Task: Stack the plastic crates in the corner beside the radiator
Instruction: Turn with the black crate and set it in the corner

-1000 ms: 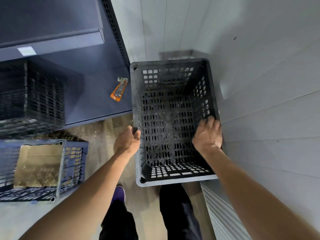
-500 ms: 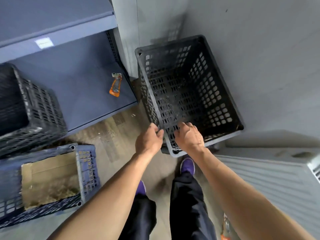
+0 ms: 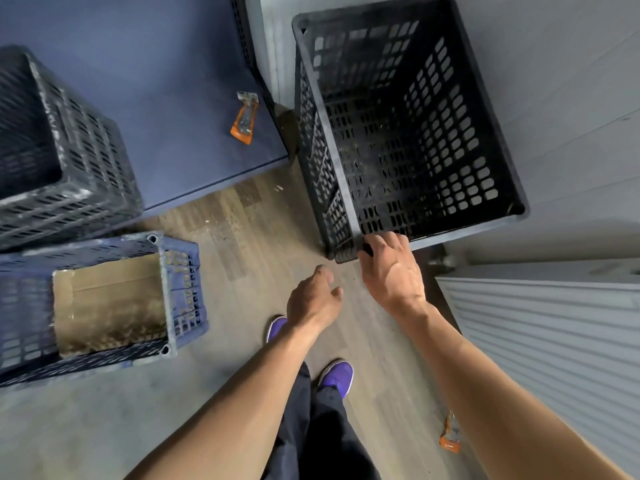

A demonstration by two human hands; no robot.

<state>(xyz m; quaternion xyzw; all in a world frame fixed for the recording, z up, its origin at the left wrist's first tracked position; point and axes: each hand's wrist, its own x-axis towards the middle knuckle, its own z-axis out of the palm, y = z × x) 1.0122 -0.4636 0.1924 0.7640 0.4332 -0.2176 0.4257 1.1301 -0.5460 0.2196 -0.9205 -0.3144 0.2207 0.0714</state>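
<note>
Shelf point(image 3: 173, 81): low blue unit on the left, its edge just beside the black crate. The slot is tight, so a crate lowered askew could catch the perforated upright.
Radiator point(image 3: 554, 341): white and ribbed, against the right wall, its end near the black crate's near corner. A swung crate could knock it.
Black crate point(image 3: 450, 133): the task's thing, empty, in the corner between shelf and wall, just past the radiator's end. I cannot tell whether it sits flat on the floor. If it sits skewed, the next crate will likely not seat and the stack may lean.
Grey crate point(image 3: 79, 161): on the shelf at far left, scuffed, well apart from the corner. By my judgement it is yet to be stacked.
Blue crate point(image 3: 181, 292): on the floor left of the feet, lined with cardboard point(image 3: 110, 303). The loose liner may slide or shed grit when lifted.
Right hand point(image 3: 391, 271): grip closed on the black crate's near-left corner rim, fingers curled over it. A one-corner hold gives little control, so the crate could twist.
Left hand point(image 3: 311, 303): grip slack, fingers loosely curled, holding nothing, over the floor just short of the crate.
Orange packet point(image 3: 244, 119): on the shelf near its upright, apart from the crate.
Floor packet point(image 3: 450, 434): small orange item beside the radiator, near the feet. It could cause a slip when the next crate is carried over.
</note>
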